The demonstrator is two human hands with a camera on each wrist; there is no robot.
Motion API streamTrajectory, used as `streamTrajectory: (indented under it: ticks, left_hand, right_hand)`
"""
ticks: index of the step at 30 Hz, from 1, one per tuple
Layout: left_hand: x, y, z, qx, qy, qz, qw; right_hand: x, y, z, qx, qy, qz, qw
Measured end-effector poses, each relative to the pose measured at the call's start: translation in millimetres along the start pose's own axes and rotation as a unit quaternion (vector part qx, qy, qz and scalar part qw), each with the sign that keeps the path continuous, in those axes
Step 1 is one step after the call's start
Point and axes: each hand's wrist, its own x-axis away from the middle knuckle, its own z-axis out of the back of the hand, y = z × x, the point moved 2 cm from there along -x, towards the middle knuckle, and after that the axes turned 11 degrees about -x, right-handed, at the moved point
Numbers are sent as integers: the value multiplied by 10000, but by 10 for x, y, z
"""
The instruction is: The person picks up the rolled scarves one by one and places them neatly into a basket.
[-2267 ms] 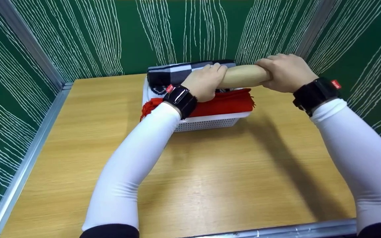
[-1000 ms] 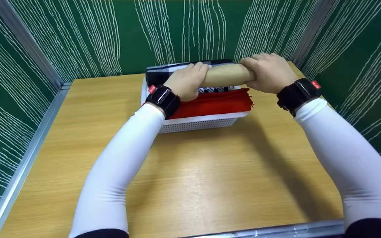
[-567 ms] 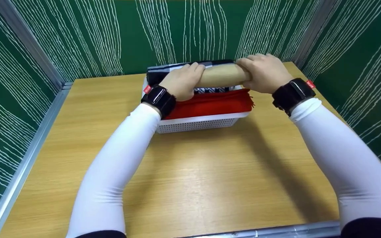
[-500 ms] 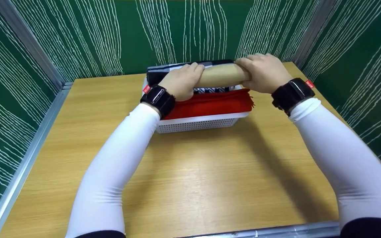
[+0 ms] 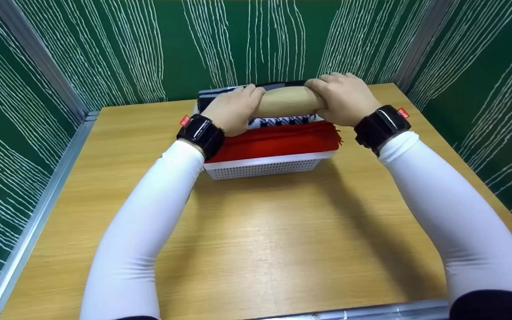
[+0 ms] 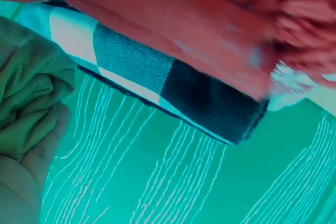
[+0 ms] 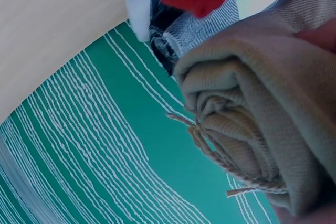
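My left hand point(image 5: 234, 109) and right hand point(image 5: 344, 98) grip the two ends of a rolled beige scarf point(image 5: 288, 102), held level above a white basket point(image 5: 265, 169). In the right wrist view the scarf's point(image 7: 236, 114) coiled end shows with twisted fringe hanging from it. The left wrist view shows its other bunched end point(image 6: 31, 87) against my palm. Below it in the basket lie a folded red scarf point(image 5: 282, 141) at the front, a black-and-white patterned cloth point(image 5: 282, 121) in the middle and a checkered scarf point(image 5: 220, 94) at the back. My hands partly cover these.
The basket stands near the back of a wooden table point(image 5: 256, 231). Green walls point(image 5: 274, 44) with white drip lines rise behind and at both sides. A metal rail point(image 5: 29, 222) runs along the left edge, another along the front.
Both hands have moved left with the beige scarf, from over the basket's right end to over its middle. More of the red scarf's right part now shows. The basket stays in place.
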Motion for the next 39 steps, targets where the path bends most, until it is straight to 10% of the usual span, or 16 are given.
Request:
streamTrajectory:
  ticks: [39]
  left_hand:
    - [255, -266, -63, 39, -130, 292, 9995]
  right_hand:
    - [-280, -188, -186, -45, -163, 261, 9995]
